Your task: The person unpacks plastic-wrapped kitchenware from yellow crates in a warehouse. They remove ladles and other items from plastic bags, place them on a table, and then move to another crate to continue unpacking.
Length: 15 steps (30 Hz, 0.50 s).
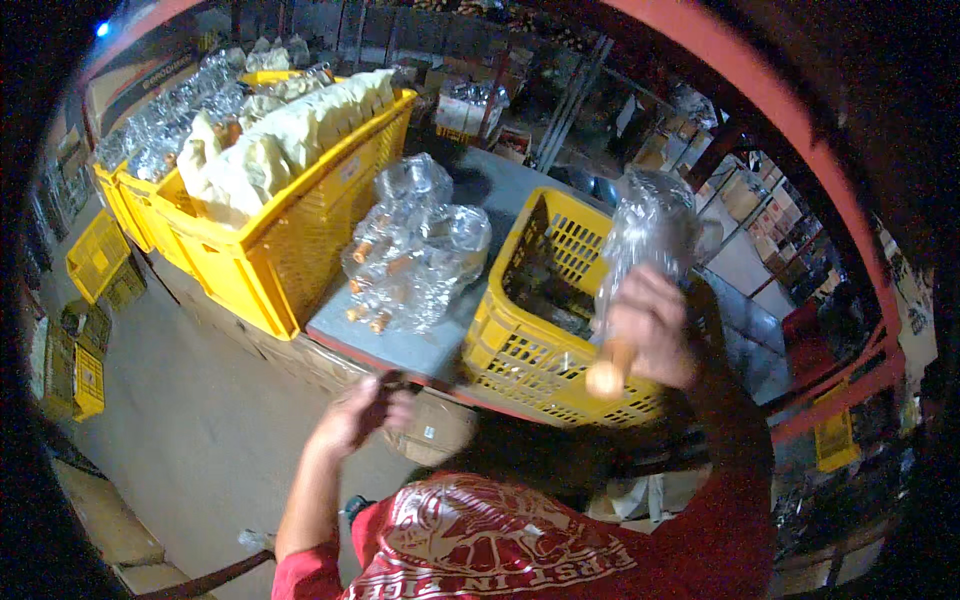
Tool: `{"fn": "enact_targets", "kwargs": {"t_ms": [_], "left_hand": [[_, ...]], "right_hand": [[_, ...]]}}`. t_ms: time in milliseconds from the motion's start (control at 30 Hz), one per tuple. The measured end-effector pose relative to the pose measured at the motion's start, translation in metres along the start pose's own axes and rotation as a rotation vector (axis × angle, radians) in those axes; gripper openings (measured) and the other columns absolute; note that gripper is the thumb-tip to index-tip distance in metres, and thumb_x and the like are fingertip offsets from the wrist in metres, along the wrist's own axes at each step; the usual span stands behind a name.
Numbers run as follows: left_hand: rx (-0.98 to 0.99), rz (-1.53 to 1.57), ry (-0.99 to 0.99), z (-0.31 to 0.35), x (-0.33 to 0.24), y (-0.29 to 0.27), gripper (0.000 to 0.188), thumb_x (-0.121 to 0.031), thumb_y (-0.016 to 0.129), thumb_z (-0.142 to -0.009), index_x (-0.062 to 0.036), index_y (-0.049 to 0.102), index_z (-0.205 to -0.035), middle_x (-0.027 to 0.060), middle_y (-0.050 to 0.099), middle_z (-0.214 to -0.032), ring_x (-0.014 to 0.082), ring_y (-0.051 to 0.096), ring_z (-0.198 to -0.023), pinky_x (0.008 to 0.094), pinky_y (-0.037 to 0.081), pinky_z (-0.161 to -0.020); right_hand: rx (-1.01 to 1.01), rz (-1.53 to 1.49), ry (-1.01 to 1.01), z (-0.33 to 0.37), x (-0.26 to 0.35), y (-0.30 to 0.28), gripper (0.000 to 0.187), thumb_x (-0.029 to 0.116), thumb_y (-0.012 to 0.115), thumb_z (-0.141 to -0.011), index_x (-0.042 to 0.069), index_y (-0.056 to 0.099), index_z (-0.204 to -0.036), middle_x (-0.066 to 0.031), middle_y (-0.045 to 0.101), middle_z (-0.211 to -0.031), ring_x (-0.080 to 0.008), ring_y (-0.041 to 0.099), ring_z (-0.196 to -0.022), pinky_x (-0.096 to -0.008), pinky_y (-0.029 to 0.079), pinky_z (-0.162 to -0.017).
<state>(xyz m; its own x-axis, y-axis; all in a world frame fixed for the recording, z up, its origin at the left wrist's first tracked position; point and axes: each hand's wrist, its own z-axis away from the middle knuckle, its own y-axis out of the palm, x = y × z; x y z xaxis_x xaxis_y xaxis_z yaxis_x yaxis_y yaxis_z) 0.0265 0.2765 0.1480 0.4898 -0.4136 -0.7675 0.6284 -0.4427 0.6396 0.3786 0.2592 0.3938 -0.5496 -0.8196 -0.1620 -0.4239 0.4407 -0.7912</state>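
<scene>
My right hand (645, 325) is closed round the wooden handle of a tool (650, 215), raised over the near right side of a yellow crate (500, 345). Clear plastic wraps the tool's wide far end and hides its kind; the round handle butt points toward me. Just off the table's front edge, my left hand (360, 412) hangs with its fingers loosely curled and apart, slightly blurred, nothing visible in it. Between the crates, several plastic-wrapped tools with wooden handles (415, 245) lie in a pile on the grey table (385, 348).
At the left stands a larger yellow crate (320, 235) holding a long bundle in pale yellow wrapping (290, 140). Clear-wrapped goods (185, 115) fill the crate behind it. More yellow crates (97, 255) stand on the floor at far left. A red frame beam (780, 85) arches at the right.
</scene>
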Motion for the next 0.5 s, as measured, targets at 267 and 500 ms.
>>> {"fn": "enact_targets", "kwargs": {"t_ms": [267, 500], "left_hand": [[0.557, 0.483, -0.180, -0.022, -0.062, 0.095, 0.086, -0.071, 0.049, -0.086, -0.0096, 0.037, -0.146, 0.0152, 0.048, -0.142, 0.0329, 0.048, -0.128, 0.0528, 0.035, -0.109], [0.263, 0.854, -0.172, 0.012, -0.055, 0.056, 0.028, -0.027, 0.055, -0.095, -0.0034, 0.060, -0.109, 0.0124, 0.065, -0.103, 0.0264, 0.064, -0.088, 0.0437, 0.055, -0.079]], "right_hand": [[0.237, -0.107, -0.501, -0.074, 0.128, 0.074, 0.024, 0.016, 0.064, -0.078, 0.012, 0.058, -0.101, -0.0070, 0.062, -0.093, -0.0252, 0.064, -0.082, -0.0395, 0.054, -0.072], [-0.129, 0.165, -0.265, -0.061, 0.181, 0.140, 0.018, 0.011, 0.068, -0.077, 0.012, 0.062, -0.095, -0.0056, 0.069, -0.096, -0.0251, 0.064, -0.092, -0.0428, 0.052, -0.085]]}}
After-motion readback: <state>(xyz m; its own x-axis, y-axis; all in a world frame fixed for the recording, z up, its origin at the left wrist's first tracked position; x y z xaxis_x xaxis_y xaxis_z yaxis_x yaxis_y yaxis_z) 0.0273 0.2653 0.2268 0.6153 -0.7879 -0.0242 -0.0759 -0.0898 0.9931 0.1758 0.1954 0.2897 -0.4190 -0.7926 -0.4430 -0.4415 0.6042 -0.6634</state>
